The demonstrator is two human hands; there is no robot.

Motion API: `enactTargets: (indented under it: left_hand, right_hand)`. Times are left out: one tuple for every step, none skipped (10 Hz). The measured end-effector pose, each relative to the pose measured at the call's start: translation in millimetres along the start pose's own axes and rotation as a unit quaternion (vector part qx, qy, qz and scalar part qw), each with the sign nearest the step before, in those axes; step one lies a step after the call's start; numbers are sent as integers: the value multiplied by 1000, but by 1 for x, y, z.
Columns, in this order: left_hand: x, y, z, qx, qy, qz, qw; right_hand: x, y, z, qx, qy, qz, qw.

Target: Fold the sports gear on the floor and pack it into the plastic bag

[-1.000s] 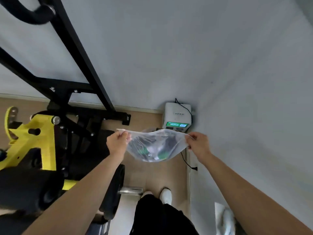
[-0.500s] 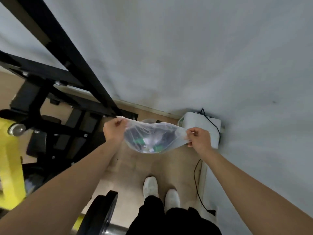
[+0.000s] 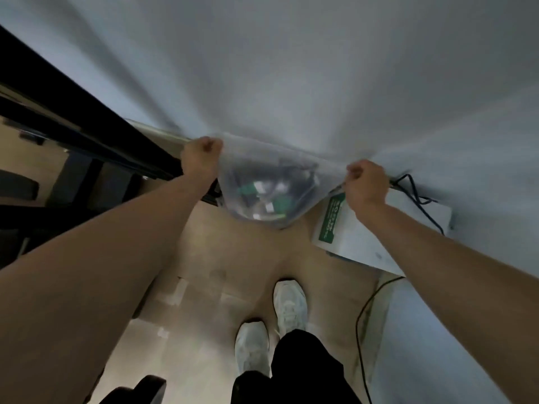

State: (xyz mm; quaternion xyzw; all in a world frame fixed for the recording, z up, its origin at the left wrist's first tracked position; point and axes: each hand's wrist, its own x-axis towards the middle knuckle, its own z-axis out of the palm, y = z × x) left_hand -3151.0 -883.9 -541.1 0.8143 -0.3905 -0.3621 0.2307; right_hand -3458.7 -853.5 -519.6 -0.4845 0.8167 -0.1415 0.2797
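A clear plastic bag (image 3: 248, 173) hangs in the air in front of me, stretched between my two hands. Through the plastic I can make out dark gear with green and white patches (image 3: 267, 199), sagging at the bag's bottom. My left hand (image 3: 199, 157) grips the bag's top left corner with curled fingers. Its top right corner is pinched by my right hand (image 3: 366, 183). The frame is blurred by motion.
A white device with a green label (image 3: 376, 228) stands on the wooden floor by the wall, with black cables (image 3: 417, 196) running from it. A black gym machine frame (image 3: 87, 141) fills the left. My white shoes (image 3: 288, 307) are below, and a dark weight plate (image 3: 140, 389) at the bottom edge.
The view has tilted down and turned right, so the yellow machine parts have left the frame. Both hands keep their hold on the bag, which now appears closer to the white device.
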Motion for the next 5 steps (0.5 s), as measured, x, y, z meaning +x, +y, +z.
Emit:
enactTargets:
  left_hand:
    - [14,-26,27,-53,-96,-93,990]
    - [0,-43,41,-70,-156,-85,982]
    - [-23,-32,33,-82,-140,-54,985]
    - [-35,-43,15,-76,-118,-72,987]
    - [-63,-47,-7,-110,-117,-96,982]
  right_hand:
    - [6,-3,18,2,-61,-47,997]
    - [1,2,26,-17,-91,-104,990]
    - [-8,5,22,-37,-94,-142,985]
    - [-24,5,13,-44,-97,-158,982]
    - [-45,3,-2,-45,-118,-117,985]
